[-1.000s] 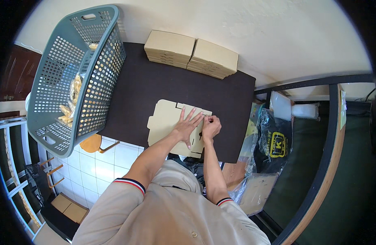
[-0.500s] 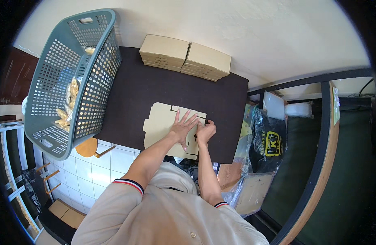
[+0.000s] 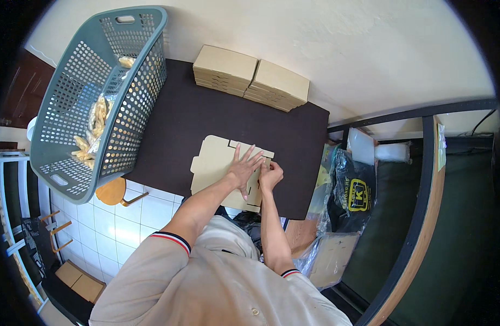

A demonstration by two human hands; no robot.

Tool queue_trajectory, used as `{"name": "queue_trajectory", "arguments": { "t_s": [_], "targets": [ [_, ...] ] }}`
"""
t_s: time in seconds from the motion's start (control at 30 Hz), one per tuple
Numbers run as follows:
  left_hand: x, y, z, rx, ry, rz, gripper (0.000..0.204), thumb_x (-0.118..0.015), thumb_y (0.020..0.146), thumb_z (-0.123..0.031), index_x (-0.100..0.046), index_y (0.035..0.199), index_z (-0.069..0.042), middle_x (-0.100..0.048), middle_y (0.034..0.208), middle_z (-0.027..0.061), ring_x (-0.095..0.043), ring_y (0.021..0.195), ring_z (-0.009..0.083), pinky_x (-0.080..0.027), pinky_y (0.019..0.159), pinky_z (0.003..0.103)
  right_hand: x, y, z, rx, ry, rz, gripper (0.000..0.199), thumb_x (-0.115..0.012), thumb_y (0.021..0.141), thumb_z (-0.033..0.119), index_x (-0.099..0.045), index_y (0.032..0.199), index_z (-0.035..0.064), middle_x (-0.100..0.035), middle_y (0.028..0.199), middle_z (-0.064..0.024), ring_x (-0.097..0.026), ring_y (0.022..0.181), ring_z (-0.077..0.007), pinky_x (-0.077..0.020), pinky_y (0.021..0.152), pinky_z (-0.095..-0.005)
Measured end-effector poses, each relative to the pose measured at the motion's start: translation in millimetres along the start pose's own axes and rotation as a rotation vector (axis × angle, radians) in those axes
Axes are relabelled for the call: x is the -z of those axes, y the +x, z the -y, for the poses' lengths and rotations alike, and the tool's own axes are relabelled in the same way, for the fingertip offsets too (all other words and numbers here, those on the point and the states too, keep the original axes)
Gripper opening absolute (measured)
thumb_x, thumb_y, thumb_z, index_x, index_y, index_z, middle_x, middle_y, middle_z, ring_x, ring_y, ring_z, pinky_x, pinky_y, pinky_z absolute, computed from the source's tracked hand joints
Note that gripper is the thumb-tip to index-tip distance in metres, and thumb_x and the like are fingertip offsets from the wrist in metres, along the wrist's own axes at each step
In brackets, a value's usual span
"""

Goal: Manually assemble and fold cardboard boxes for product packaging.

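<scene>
A flat, unfolded cardboard box blank lies on the dark brown tabletop, its near edge reaching past the table's front edge. Spread flat on the blank's right half is my left hand, with fingers apart. My right hand is closed at the blank's right edge, its thumb and fingers pinching a cardboard flap there. Dark slots show in the cardboard near both hands. Two side-by-side stacks of folded cardboard boxes stand at the back of the table against the wall.
A large grey-green perforated basket holding bagged yellowish items stands at the left. Right of the table are a black plastic bag, plastic-wrapped cardboard and a dark metal frame. A wooden stool is at lower left.
My right hand has shifted slightly left and nearer, still pinching the blank's right edge. My left hand stays flat on the cardboard. The whole view has turned a little.
</scene>
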State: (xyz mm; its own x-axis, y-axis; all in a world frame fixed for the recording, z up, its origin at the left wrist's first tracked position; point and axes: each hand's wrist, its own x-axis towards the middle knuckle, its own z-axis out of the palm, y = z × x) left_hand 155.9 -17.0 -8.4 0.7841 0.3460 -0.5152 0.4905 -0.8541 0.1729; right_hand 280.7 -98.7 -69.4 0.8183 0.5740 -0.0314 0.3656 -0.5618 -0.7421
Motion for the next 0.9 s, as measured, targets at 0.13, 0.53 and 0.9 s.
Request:
{"name": "queue_trajectory", "arguments": {
  "t_s": [0.13,0.53,0.9],
  "targets": [
    [0,3,-5,0.002,0.024,0.015,0.173,-0.095,0.04,-0.081,-0.009,0.177,-0.021,-0.002,0.185,0.0033,0.011,0.168,0.0401,0.004,0.126,0.081,-3,1,-6,0.108,-0.099,-0.09,0.024,-0.086,0.085,0.01,-0.081,0.103,-0.0052,-0.078,0.088,-0.0218,-0.076,0.078,-0.0342,-0.0583,0.075,-0.045],
    [-7,3,-1,-0.023,0.009,-0.044,0.177,-0.095,0.037,-0.081,-0.009,0.176,-0.015,-0.007,0.184,0.0074,0.006,0.169,0.0375,0.006,0.128,0.078,-2,-6,-2,0.302,-0.19,-0.028,0.026,-0.082,0.089,0.014,-0.081,0.109,-0.0036,-0.074,0.094,-0.0229,-0.073,0.085,-0.0391,-0.0571,0.078,-0.0476],
    [-20,6,4,-0.086,-0.092,-0.121,0.177,-0.099,0.037,-0.073,-0.011,0.174,-0.004,-0.01,0.184,0.0102,0.003,0.17,0.0334,0.006,0.136,0.058,-8,-9,-5,0.206,-0.059,-0.033,0.029,-0.081,0.085,0.009,-0.082,0.113,0.0003,-0.074,0.097,-0.0228,-0.073,0.09,-0.0393,-0.0578,0.085,-0.0472]
  ]
}}
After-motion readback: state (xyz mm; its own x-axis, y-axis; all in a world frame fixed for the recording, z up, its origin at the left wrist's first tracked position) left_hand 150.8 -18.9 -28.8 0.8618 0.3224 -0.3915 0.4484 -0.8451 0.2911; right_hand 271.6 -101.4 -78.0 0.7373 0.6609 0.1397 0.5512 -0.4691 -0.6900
